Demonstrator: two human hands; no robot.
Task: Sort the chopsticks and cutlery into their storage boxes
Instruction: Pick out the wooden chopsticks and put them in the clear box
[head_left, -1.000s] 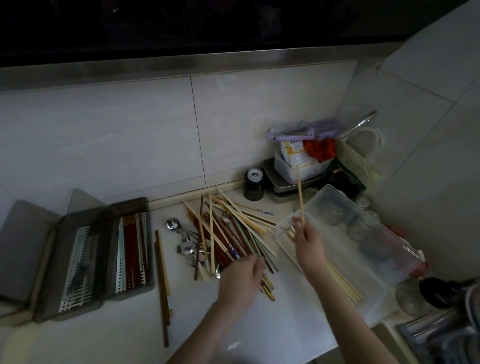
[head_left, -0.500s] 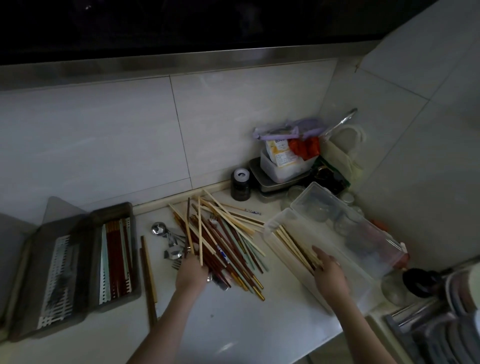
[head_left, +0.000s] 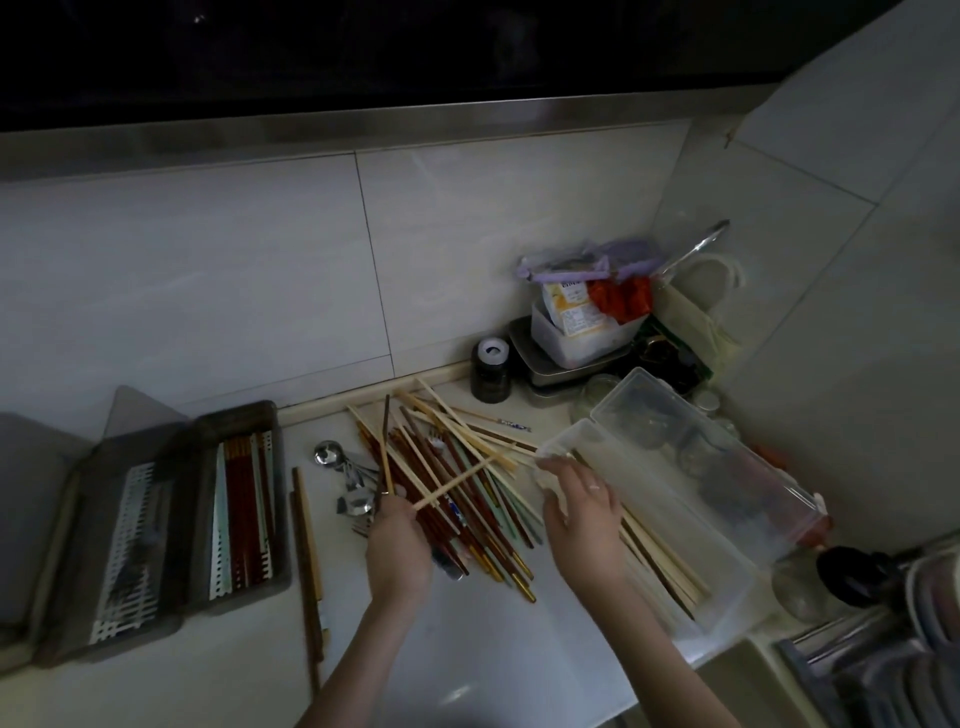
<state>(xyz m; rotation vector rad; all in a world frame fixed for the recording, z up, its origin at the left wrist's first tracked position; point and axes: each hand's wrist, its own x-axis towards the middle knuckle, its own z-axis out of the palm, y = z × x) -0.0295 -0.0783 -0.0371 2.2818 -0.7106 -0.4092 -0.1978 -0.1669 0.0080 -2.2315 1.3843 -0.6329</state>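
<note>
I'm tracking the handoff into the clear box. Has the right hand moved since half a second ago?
Yes. The right hand has left the clear box interior and now sits over its near-left rim, closer to the chopstick pile.

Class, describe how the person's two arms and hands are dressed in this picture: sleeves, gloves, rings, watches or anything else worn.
Both forearms are bare as far as the frame shows; no sleeve is visible. The left hand and right hand wear no gloves. No watch, bracelet or ring can be made out, though the dim light could hide small items.

left hand (head_left: 397, 551) lifted pale chopstick (head_left: 457, 480); right hand (head_left: 582, 512) withdrawn
</note>
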